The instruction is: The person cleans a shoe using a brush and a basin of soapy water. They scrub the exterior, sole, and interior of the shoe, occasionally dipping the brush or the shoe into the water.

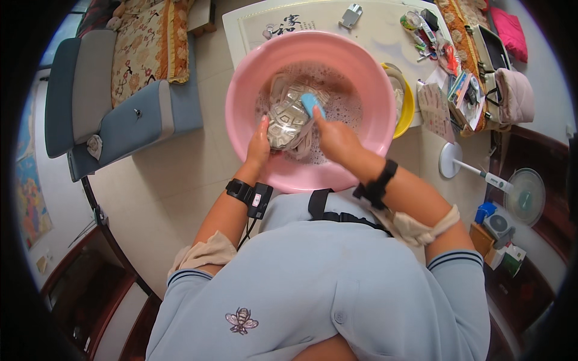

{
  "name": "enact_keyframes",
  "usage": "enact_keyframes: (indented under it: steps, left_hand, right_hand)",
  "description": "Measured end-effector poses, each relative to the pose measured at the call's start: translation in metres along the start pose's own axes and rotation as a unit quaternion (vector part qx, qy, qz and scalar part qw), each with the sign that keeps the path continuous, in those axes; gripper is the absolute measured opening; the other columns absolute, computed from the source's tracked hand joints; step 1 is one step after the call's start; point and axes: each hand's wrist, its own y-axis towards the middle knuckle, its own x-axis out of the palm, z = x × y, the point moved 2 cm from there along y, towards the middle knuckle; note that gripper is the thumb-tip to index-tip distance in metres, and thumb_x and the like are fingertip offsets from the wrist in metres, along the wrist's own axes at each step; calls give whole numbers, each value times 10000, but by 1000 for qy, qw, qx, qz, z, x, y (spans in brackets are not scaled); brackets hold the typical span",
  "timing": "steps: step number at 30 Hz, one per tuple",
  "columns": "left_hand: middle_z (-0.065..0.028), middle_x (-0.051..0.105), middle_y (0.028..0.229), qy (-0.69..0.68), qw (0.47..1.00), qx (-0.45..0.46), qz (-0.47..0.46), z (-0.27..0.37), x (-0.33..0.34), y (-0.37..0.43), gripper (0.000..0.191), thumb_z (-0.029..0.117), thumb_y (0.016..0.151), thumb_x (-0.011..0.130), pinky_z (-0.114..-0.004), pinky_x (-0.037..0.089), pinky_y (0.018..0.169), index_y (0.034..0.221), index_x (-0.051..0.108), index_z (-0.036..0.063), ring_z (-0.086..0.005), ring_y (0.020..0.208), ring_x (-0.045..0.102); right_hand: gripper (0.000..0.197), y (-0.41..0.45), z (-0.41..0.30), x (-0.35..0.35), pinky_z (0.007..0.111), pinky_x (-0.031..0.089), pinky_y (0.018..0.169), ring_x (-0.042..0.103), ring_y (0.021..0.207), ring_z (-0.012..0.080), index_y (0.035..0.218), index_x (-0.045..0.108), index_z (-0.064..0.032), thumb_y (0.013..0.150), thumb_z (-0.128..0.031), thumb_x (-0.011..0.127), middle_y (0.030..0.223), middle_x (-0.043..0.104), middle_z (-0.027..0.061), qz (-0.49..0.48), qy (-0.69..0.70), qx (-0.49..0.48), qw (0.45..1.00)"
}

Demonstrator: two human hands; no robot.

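A shoe point(285, 121) with a patterned pale sole facing up is held over soapy water in a pink plastic basin point(365, 58). My left hand point(259, 143) grips the shoe at its near left side. In my right hand point(336, 137) is a light-blue scrub brush point(311, 104), its head against or just above the sole's right side. Brownish, foamy water point(345, 108) surrounds the shoe. Pale laces or fabric hang below it, partly under the surface. The brush's bristles are hidden beneath its back.
Behind the basin is a white table point(289, 9) bearing a small grey metal piece point(351, 16) and clutter at the right. A yellow basin point(408, 108) sits right of the pink one. A blue-grey sofa point(135, 115) stands left, a white fan point(524, 196) right.
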Motion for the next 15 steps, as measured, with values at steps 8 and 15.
enact_keyframes:
  steps: [8, 15]
  left_hand:
    - [-24, 659, 820, -34, 999, -21, 9, 6, 0, -2, 528, 590, 948, 446, -260, 430, 462, 1079, 622, 109, -131, 627, 591]
    - [21, 678, 855, -101, 994, -39, 18, -1, 0, 2, 499, 592, 934, 480, -242, 415, 482, 1113, 625, 150, -103, 663, 594]
  right_hand:
    - [642, 30, 8, -2, 528, 500, 740, 645, 825, 443, 1467, 312, -42, 845, -78, 469, 866, 662, 272, -4, 39, 69, 997]
    - [689, 15, 19, 9, 516, 479, 692, 631, 775, 422, 1505, 285, -163, 850, -55, 471, 838, 642, 255, -1, -2, 28, 1000]
